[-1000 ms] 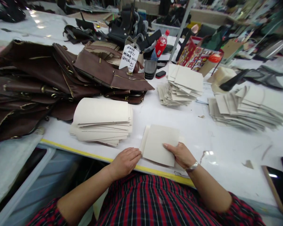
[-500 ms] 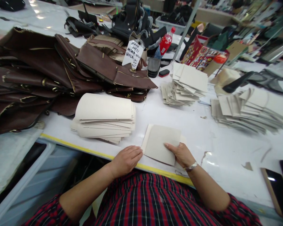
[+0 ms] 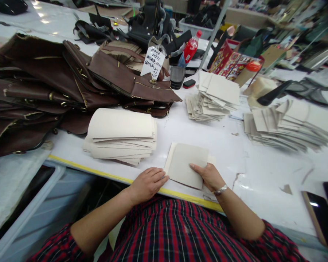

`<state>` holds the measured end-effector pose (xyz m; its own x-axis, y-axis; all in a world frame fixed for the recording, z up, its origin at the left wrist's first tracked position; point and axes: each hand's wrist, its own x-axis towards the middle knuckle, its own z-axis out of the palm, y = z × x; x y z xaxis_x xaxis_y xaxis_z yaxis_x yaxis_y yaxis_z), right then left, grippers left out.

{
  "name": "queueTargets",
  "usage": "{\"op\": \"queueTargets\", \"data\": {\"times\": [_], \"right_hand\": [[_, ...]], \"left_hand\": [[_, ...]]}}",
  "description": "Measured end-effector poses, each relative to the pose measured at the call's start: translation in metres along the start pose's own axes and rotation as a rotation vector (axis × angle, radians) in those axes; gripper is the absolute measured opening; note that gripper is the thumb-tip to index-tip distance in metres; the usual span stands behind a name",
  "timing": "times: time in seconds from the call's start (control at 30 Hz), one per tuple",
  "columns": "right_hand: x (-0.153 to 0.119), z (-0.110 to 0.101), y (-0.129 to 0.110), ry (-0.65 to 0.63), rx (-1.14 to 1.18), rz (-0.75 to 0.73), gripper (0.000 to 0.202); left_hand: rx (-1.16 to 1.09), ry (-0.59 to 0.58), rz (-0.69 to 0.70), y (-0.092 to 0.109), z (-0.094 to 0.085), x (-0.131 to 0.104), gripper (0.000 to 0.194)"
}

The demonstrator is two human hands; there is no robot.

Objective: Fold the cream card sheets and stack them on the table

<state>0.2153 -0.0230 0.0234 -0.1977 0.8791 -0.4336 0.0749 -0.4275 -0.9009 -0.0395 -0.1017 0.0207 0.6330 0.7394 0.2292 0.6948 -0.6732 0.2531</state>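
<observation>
A grey rectangular card (image 3: 187, 163) lies over a paler cream sheet (image 3: 169, 158) near the table's front edge. My right hand (image 3: 211, 177) grips the right side of both, thumb on top and fingers underneath. At their lower left corner, my left hand (image 3: 149, 185) has its fingers pressed together at the cream sheet's edge; its fingertips are partly hidden. To the left is a fanned pile of large cream sheets (image 3: 120, 125). Stacks of smaller pale pieces (image 3: 222, 89) and grey pieces (image 3: 289, 122) stand farther back and to the right.
Brown leather bags (image 3: 43, 80) are heaped at the left, with a handwritten tag (image 3: 151, 63) on them. Behind are a red-labelled bottle (image 3: 190, 50) and a red patterned bag (image 3: 224, 60). A phone (image 3: 318, 214) lies at the right edge. Yellow tape (image 3: 93, 170) runs along the front edge.
My left fingertips have shifted slightly right along the corner of the cream sheet. My right hand keeps its grip, and the card has barely moved.
</observation>
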Motion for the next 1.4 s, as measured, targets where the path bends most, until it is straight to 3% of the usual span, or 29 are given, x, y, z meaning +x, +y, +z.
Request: {"op": "queueTargets", "data": {"times": [0.4, 0.6, 0.73, 0.83, 1.03, 1.4], "right_hand": [[0.010, -0.001, 0.010, 0.057, -0.030, -0.020, 0.041], [0.007, 0.001, 0.009, 0.098, -0.140, -0.071, 0.040], [-0.002, -0.002, 0.000, 0.087, -0.324, -0.141, 0.035], [-0.007, -0.011, -0.009, 0.011, -0.519, -0.180, 0.036], [-0.011, -0.027, -0.021, -0.080, -0.836, -0.146, 0.036], [-0.013, -0.023, -0.016, 0.031, -1.060, -0.163, 0.037]], "left_hand": [[-0.005, 0.036, -0.135, 0.007, 0.003, 0.027, 0.017], [0.025, 0.028, -0.094, 0.007, 0.004, 0.032, 0.019], [0.034, 0.033, -0.074, 0.007, 0.004, 0.032, 0.018], [0.027, 0.033, -0.065, 0.008, 0.004, 0.032, 0.017], [0.022, 0.051, -0.043, 0.006, 0.008, 0.032, 0.013], [0.081, 0.086, -0.007, 0.007, 0.008, 0.034, 0.013]]}}
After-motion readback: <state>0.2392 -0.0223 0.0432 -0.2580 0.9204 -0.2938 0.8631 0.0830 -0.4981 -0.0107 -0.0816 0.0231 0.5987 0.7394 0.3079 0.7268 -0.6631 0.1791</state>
